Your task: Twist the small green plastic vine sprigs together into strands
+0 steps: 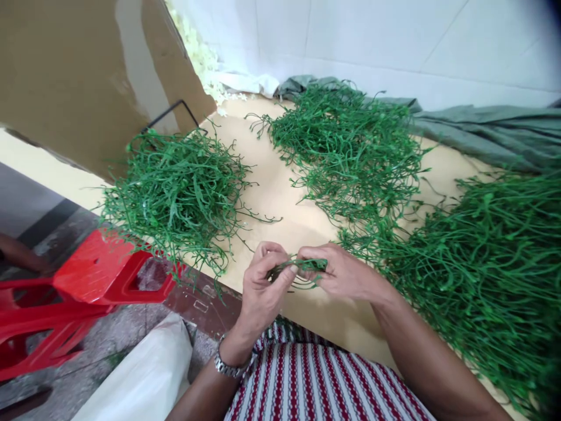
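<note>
Near the table's front edge, both my hands meet over a few thin green stems (pixel 314 265), which look like artificial plant stems. My left hand (pixel 266 280) pinches one end between thumb and fingers. Closed on the other end is my right hand (pixel 344 272), its fingertips touching the stems close to the left thumb. Part of the stems is hidden inside the fingers. A tangled heap of green stems (pixel 175 190) lies to the left of my hands. Another heap of stems (pixel 346 143) spreads beyond them, and a large pile of stems (pixel 491 263) covers the right side.
The pale table (pixel 274 181) runs along a white wall (pixel 372 35). A cardboard box (pixel 74 70) stands at the back left, pale yellow pieces behind it. Grey-green cloth (pixel 491 131) lies by the wall. Red plastic stools (pixel 94 272) and a white sack (pixel 144 368) stand on the floor.
</note>
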Action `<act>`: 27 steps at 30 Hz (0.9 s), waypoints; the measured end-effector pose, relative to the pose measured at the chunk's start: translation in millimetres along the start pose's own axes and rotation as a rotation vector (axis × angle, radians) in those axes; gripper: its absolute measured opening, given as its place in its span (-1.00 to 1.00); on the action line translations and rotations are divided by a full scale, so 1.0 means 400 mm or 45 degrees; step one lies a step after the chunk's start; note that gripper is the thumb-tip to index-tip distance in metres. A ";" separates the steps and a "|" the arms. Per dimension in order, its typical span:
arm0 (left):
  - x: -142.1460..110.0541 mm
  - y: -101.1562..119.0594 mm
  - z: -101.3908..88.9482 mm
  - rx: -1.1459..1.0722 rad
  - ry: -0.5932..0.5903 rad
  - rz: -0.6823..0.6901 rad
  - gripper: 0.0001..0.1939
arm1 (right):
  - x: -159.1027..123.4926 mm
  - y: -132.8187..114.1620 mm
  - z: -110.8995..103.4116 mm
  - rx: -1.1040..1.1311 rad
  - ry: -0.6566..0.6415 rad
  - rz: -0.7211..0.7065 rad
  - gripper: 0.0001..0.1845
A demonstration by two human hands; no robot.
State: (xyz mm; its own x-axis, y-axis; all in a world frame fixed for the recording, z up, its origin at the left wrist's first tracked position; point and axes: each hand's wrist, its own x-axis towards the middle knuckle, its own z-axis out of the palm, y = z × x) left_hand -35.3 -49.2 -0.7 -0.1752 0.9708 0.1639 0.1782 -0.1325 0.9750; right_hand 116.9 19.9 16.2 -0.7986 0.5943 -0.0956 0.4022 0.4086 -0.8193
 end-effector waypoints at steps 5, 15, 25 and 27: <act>0.000 0.009 0.015 0.009 -0.025 -0.035 -0.88 | -0.027 0.003 0.003 0.062 0.153 -0.058 -0.89; -0.005 0.013 0.007 -0.021 -0.064 -0.290 -0.89 | -0.036 0.012 0.022 -0.029 0.344 -0.182 -0.87; -0.003 0.012 -0.002 -0.258 -0.289 -0.484 -0.74 | -0.036 0.018 0.022 -0.239 0.166 -0.217 -0.86; -0.001 0.019 -0.004 -0.254 -0.360 -0.491 -0.69 | -0.036 0.014 0.023 -0.283 0.121 -0.202 -0.93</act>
State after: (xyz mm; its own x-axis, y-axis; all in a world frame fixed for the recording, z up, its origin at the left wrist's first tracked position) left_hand -35.3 -50.9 6.8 0.0814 0.9691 -0.2327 -0.0409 0.2365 0.9708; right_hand 126.6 7.0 7.7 -0.8178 0.5691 0.0858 0.3725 0.6369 -0.6750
